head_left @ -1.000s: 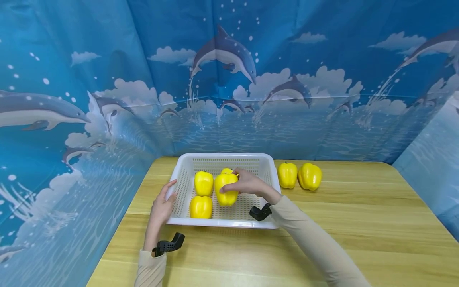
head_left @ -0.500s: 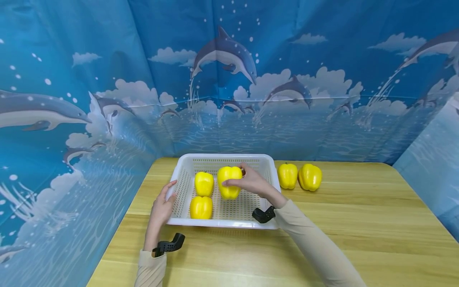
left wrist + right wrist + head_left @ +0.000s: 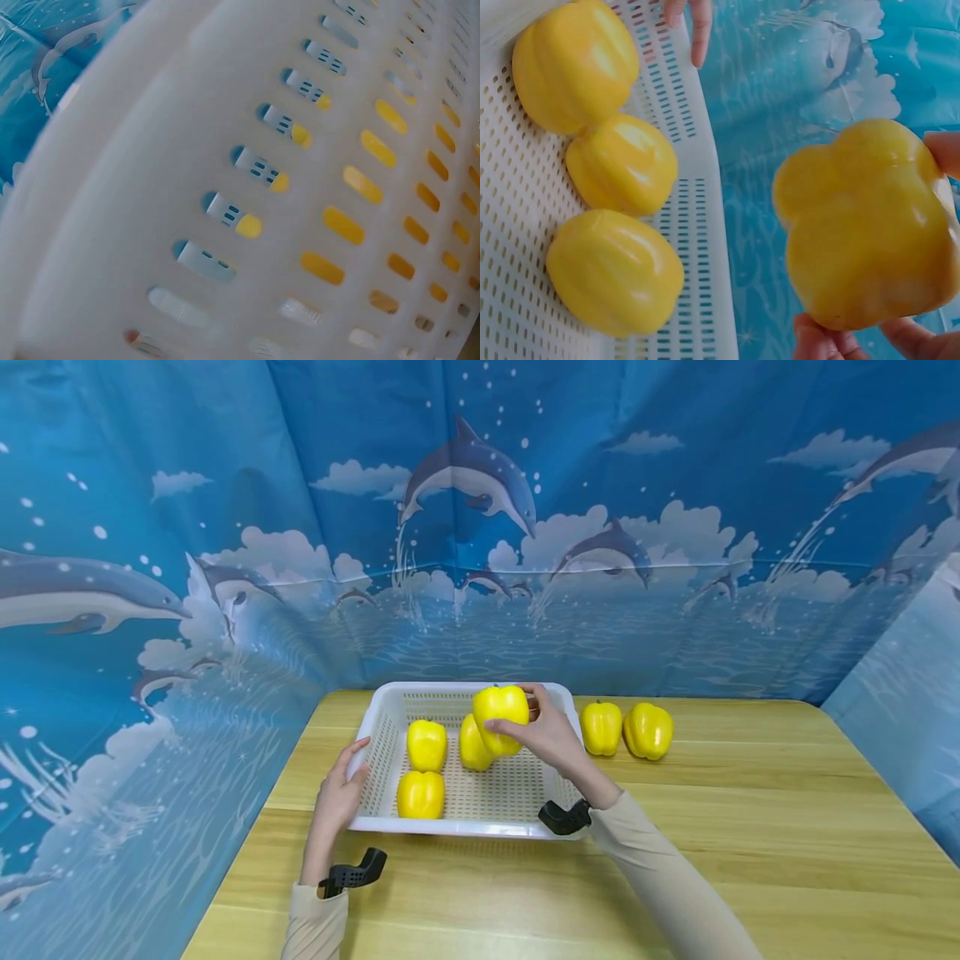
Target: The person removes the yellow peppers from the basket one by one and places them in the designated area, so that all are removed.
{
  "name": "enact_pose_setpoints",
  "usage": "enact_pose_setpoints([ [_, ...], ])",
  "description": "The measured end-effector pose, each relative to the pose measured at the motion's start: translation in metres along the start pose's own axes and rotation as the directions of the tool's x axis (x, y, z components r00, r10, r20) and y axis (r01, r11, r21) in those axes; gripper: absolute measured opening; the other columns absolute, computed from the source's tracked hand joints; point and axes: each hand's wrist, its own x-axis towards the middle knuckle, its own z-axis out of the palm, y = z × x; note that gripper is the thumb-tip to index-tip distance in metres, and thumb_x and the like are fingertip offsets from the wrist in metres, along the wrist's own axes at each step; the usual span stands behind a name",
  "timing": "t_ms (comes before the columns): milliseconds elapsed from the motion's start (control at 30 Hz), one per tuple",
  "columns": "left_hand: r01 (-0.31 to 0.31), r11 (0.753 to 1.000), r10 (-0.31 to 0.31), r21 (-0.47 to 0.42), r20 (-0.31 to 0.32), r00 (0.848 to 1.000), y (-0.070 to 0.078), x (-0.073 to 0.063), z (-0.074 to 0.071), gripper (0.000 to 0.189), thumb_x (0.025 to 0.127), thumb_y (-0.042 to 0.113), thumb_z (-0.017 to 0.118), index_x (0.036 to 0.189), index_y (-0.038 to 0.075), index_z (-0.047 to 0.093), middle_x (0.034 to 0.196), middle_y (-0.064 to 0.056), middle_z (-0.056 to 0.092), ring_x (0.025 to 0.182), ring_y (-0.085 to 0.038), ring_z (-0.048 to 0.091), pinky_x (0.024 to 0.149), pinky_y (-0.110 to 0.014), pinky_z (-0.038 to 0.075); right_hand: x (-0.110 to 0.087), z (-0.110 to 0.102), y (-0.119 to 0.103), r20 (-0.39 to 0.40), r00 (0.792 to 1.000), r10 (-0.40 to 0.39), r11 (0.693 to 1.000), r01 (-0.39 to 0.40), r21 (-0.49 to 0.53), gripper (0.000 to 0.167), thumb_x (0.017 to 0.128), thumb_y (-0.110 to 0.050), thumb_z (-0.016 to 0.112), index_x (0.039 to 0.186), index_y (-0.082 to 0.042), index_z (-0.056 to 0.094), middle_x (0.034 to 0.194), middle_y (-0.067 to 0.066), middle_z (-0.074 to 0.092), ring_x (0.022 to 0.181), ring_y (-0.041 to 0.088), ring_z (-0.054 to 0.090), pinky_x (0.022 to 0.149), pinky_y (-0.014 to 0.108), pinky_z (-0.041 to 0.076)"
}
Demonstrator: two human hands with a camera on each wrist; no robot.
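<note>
above the far part of a white slotted basket [image 3: 465, 827], slightly right of its middle, the right hand [image 3: 553, 735] is pinching a yellow bell pepper [image 3: 501, 706], its thumb pressing the near side and its fingers curling round the right. from my distant post, i am seeing this pepper hanging clear of the basket floor and partly hiding a middle pepper [image 3: 472, 748] inside. toward the left, a far-left pepper [image 3: 427, 745] and a near-left pepper [image 3: 421, 794] are sitting close together in the basket. at its left rim, the left hand [image 3: 339, 795] is resting, the fingers i am seeing lying fairly straight, the thumb apart. just right of the basket, a loose pepper [image 3: 602, 727] and a second loose pepper [image 3: 648, 730] are sitting side by side on the wooden table [image 3: 525, 902]. both arms are wearing beige sleeves [image 3: 660, 868] and black wrist cameras [image 3: 566, 817]. beyond the table, a blue curtain [image 3: 675, 635] is showing leaping dolphins.
</note>
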Motion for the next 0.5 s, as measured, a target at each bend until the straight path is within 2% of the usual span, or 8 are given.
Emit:
enact_pose_setpoints([
  [100,-0.001,1.000,0.001,-0.006,-0.001,1.000,0.000,-0.001,0.000,0.044,0.101,0.016,0.043,0.144,0.024,0.038,0.136,-0.023,0.046,0.092,-0.032,0.061,0.067,-0.037,0.049,-0.002,-0.004,0.001,-0.051,0.999,-0.011,1.000,0.012,0.008,0.087,0.072,-0.050,0.078,0.137,-0.011,0.034,0.119,0.013,0.049,0.099,0.028,0.054,0.075,0.038,0.050],
  [367,0.012,1.000,-0.012,-0.004,0.005,1.000,0.000,-0.001,0.000,0.044,0.102,0.017,0.043,0.144,0.026,0.037,0.139,-0.022,0.043,0.094,-0.032,0.060,0.068,-0.036,0.048,-0.009,-0.020,0.006,-0.123,0.992,-0.032,0.998,0.038,0.047,0.081,0.078,-0.042,0.077,0.135,-0.006,0.032,0.124,0.016,0.048,0.105,0.030,0.051,0.079,0.040,0.049],
  [500,0.004,1.000,-0.004,0.004,0.000,1.000,0.000,-0.001,0.000,0.044,0.102,0.018,0.043,0.144,0.026,0.037,0.138,-0.022,0.044,0.093,-0.033,0.060,0.069,-0.037,0.048,-0.011,-0.032,0.012,-0.190,0.980,-0.058,0.996,0.069,0.055,0.077,0.080,-0.038,0.076,0.135,-0.005,0.033,0.124,0.016,0.046,0.105,0.031,0.048,0.080,0.041,0.047],
])
